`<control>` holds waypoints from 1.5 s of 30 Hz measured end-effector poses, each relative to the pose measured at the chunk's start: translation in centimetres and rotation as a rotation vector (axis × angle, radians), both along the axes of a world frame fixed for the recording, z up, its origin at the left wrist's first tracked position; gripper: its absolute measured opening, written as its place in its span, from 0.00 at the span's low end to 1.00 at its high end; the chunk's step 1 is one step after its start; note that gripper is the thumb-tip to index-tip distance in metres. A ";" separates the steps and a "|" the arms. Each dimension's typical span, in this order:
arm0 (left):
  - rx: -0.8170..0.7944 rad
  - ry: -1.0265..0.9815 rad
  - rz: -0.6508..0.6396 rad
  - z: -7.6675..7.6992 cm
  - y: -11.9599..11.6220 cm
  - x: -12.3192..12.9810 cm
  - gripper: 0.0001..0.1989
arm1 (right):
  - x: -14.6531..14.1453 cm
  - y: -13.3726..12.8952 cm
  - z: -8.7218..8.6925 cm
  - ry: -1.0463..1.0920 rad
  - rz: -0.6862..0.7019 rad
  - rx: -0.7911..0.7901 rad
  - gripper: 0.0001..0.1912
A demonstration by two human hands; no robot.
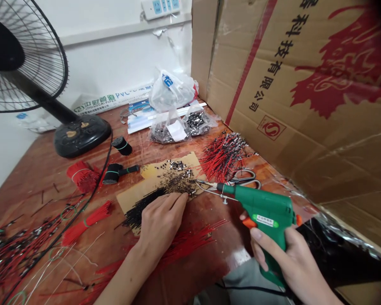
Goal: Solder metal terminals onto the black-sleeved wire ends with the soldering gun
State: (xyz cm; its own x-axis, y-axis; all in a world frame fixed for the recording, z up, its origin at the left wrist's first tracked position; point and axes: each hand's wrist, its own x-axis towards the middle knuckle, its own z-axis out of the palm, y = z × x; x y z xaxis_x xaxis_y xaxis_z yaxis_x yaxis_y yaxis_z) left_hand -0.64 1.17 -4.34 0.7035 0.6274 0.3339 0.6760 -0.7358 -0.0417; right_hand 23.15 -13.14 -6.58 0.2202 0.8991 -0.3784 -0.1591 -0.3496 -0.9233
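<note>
Right hand [288,260] was closed around the grip of a green solder gun [263,212], held low right of centre, finger by the orange trigger. Gun's long axis ran right to left, tip [199,182] aimed at the small metal parts [179,180] on a cardboard sheet [130,195]. Left hand [161,222] lay palm down, fingers loosely extended, fingertips on black wires [139,209] just left of the tip. Left hand was nearer the parts; tip sat just beside its fingertips. Scissors [246,178] lay behind the gun.
</note>
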 end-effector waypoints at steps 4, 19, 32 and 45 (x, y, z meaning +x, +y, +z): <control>0.019 0.019 0.009 0.0 0.1 0.1 0.07 | 0.0 0.2 0.7 -0.036 0.021 -0.015 0.17; 0.016 0.015 0.019 -0.1 0.0 0.4 0.05 | 1.3 0.5 1.3 0.033 0.166 -0.047 0.15; 0.035 0.035 0.014 -0.3 -0.2 0.2 0.05 | 1.9 0.5 1.0 0.021 0.277 -0.044 0.16; 0.059 0.030 0.006 -0.4 -0.2 0.3 0.05 | 1.9 0.7 0.9 0.024 0.291 -0.069 0.17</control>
State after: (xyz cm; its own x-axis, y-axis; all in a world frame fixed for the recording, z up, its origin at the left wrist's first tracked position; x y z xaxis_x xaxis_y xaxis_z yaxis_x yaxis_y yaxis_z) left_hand -0.35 1.00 -4.74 0.7100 0.6113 0.3496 0.6782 -0.7273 -0.1054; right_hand 25.06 -12.40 -5.69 -0.0529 0.8949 -0.4430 -0.0646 -0.4458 -0.8928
